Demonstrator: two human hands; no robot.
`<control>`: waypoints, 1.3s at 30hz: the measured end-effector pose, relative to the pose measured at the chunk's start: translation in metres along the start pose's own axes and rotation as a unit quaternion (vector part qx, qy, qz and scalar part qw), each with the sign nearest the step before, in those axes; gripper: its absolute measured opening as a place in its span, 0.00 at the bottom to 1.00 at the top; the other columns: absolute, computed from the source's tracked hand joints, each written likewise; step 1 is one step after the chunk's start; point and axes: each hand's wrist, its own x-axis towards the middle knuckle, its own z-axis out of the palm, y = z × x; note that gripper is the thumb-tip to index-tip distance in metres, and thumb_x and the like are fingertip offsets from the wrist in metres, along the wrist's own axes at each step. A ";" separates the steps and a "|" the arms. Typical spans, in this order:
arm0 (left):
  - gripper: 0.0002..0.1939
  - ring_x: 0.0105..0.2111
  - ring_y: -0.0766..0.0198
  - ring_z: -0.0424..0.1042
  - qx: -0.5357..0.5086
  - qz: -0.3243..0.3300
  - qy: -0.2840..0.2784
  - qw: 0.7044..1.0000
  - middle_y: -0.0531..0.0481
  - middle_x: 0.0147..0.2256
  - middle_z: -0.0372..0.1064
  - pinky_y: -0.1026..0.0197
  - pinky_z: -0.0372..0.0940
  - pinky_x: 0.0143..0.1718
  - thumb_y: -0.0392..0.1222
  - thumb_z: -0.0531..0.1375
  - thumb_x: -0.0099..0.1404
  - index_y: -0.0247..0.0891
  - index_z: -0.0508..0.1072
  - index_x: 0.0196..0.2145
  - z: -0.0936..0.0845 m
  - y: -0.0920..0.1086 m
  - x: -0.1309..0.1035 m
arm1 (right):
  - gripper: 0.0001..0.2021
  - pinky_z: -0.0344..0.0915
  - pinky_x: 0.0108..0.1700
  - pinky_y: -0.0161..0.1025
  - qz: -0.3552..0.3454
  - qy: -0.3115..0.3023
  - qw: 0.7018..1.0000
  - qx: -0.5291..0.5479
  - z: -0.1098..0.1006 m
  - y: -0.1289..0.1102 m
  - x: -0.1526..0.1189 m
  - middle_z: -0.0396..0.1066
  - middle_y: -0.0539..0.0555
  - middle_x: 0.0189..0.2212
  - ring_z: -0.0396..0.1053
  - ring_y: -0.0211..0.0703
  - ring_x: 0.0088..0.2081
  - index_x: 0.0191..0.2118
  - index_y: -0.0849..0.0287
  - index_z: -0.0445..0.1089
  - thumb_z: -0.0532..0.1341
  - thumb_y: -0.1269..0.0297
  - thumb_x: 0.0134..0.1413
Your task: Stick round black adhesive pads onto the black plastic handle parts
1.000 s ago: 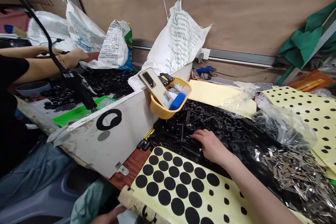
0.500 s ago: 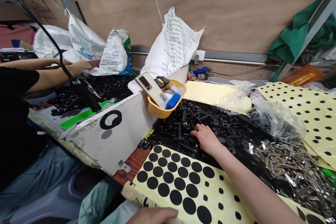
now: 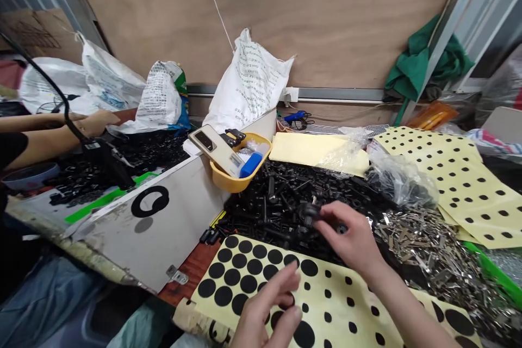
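The right hand [image 3: 350, 234] pinches a black part [image 3: 309, 210] at four o'clock over the pile [image 3: 285, 180], probably by its edge for easy handling; left hand [image 3: 265, 310], grip spread, is above dotted sheet [image 3: 318, 304] at six

White partition [image 3: 183, 223] blocking the left, yellow basket [image 3: 228, 183] against it, plastic bag [image 3: 402, 179] farther right, open air between, above black parts [image 3: 253, 198]

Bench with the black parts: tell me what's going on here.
The right hand pinches a round black part at the pile of loose black parts. The left hand is open over a yellow sheet with black dots. Beyond the white divider, another person's arms stretch out near white bags.
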 end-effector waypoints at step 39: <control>0.25 0.46 0.59 0.72 -0.066 -0.045 0.025 0.996 0.46 0.47 0.73 0.58 0.67 0.49 0.41 0.58 0.64 0.41 0.65 0.59 0.057 -0.012 -0.008 | 0.07 0.71 0.28 0.36 0.317 0.065 0.922 0.214 0.003 -0.060 -0.114 0.74 0.53 0.24 0.72 0.43 0.25 0.28 0.56 0.75 0.66 0.58 0.50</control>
